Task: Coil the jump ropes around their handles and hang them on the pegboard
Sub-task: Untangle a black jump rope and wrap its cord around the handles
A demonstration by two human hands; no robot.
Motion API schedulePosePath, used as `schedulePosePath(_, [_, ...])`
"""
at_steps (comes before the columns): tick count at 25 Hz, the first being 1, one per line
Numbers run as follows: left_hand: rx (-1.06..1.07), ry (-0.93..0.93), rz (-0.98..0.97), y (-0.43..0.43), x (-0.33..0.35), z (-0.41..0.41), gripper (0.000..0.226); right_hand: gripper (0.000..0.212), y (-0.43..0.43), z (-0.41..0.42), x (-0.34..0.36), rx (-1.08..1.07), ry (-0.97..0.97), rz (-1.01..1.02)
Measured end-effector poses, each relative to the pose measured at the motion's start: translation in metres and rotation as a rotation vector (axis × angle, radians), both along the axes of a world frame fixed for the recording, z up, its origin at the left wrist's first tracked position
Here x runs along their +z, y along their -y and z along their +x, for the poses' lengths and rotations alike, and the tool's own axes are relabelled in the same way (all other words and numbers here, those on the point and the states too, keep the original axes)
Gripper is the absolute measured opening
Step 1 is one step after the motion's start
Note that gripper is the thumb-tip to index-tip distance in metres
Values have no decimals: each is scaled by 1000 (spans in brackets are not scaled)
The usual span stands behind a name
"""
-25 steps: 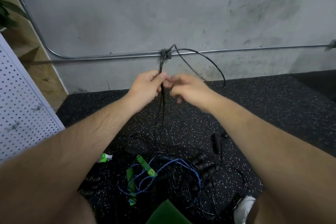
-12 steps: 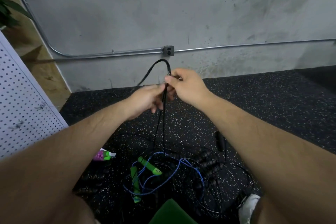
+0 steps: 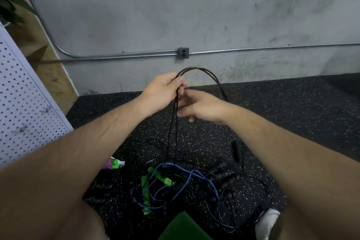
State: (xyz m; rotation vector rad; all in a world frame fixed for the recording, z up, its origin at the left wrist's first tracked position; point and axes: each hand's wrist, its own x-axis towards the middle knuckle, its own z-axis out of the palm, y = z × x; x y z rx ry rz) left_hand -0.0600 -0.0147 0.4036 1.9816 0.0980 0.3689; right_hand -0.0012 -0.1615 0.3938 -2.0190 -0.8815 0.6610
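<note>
Where the thin black cord jump rope [image 3: 200, 69] arches above the speckled rubber floor [image 3: 292, 107], left hand [image 3: 165, 91] pinches its gathered loops, apparently keeping the coil together; right hand [image 3: 202, 107], fingers loose, hovers beside the hanging strands, likely ready to feed more. White perforated pegboard [image 3: 23, 103]: far left.

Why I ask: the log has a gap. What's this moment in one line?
left hand: grips black rope loop | right hand: loose, beside it | pile: tangled on floor | coiling: not done
</note>
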Motion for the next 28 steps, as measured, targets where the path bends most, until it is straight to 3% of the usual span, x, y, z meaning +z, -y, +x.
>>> schedulePosePath(5, [-8,134,-175,4,14,5,20,6,-11,-3,-8,-189,100,162])
schedulePosePath(7, [2,130,-178,-2,14,6,15,10,-9,0,8,-291,200,214])
schedulePosePath(9, [-89,-33,-122,-8,3,2,18,18,-6,7,27,-402,222,361])
schedulePosePath(12, [-253,-336,180,-6,-21,-6,17,20,-1,18,49,-492,89,598])
schedulePosePath(15, [-129,-273,204,-1,-24,1,19,17,4,21,49,-471,-22,690])
schedulePosePath(17, [-26,-151,104,-1,-14,7,23,22,10,22,40,-366,-50,543])
schedulePosePath(19, [31,-30,7,-1,-3,11,26,35,13,18,22,-170,42,206])
schedulePosePath(21, [25,44,-74,2,5,12,27,36,10,11,2,-30,89,-16])
schedulePosePath(25, [9,95,-144,5,15,10,24,12,-2,6,-10,-143,86,82])
schedulePosePath(28, [11,12,-141,-6,8,7,26,14,-4,8,3,-213,202,112])
